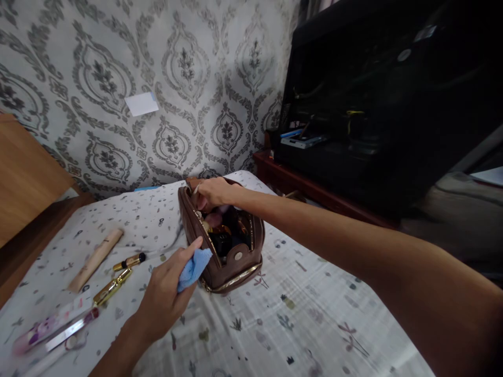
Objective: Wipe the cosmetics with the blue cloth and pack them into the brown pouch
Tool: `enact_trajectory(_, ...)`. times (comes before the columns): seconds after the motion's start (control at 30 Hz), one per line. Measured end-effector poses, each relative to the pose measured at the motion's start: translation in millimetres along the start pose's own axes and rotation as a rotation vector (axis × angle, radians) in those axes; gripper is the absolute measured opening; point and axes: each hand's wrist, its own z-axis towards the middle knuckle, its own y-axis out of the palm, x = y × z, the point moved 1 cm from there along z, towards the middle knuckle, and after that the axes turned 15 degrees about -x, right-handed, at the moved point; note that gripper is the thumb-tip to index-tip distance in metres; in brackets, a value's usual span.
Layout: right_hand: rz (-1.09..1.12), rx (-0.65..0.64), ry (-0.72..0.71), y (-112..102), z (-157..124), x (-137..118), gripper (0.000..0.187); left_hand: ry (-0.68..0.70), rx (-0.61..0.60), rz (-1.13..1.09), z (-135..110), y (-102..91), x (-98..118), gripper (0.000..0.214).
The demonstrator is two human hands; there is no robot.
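Note:
A brown cosmetic bag sits unzipped on the bed, with dark, gold and pinkish items partly visible inside. My left hand is closed around a blue cloth, and its fingertips rest against the bag's near left side. Reaching across to the bag's far end, my right hand is bent in at the opening with its fingers curled. Whatever those fingers grip is too hidden to name. To the left lie a beige tube, a small gold tube with a black cap and a shiny gold lipstick tube.
A pink-and-clear tube and a slim tube with a silvery face lie at the lower left, blurred. The patterned bedsheet spreads beneath everything. A wooden board stands left; a black cabinet-like object stands right.

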Motion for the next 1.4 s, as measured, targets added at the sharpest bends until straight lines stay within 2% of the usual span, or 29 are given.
enact_trajectory(0.07, 0.006, 0.005, -0.008, -1.7, -2.2, -2.6, 0.026, 0.010, 0.001, 0.004, 0.8, -0.2, 0.1, 0.048)
enact_trajectory(0.2, -0.025, 0.031, 0.018, 0.6, -1.7, -1.7, 0.037, 0.008, 0.003, 0.009, 1.0, -0.1, -0.5, 0.047)
enact_trajectory(0.37, -0.098, 0.050, 0.057, 7.4, 3.6, 3.6, 0.021, -0.003, -0.007, -0.009, -1.4, 1.5, -1.3, 0.049)
enact_trajectory(0.57, -0.194, 0.077, 0.022, 9.5, 10.2, 3.6, 0.024, 0.004, 0.006, 0.000, -0.7, 1.1, -0.3, 0.050)
enact_trajectory(0.8, -0.243, 0.063, -0.015, 10.5, 4.6, 9.5, 0.019, 0.016, 0.011, -0.006, 0.4, 1.8, -0.9, 0.049)
enact_trajectory(1.23, -0.129, -0.026, -0.099, 8.6, -4.4, 3.5, 0.016, 0.028, 0.016, -0.010, -0.7, 2.8, -2.0, 0.050)
enact_trajectory(1.4, -0.073, 0.013, -0.153, 12.5, -8.9, 1.1, 0.033, -0.005, 0.009, 0.014, -2.0, 5.4, -4.6, 0.054)
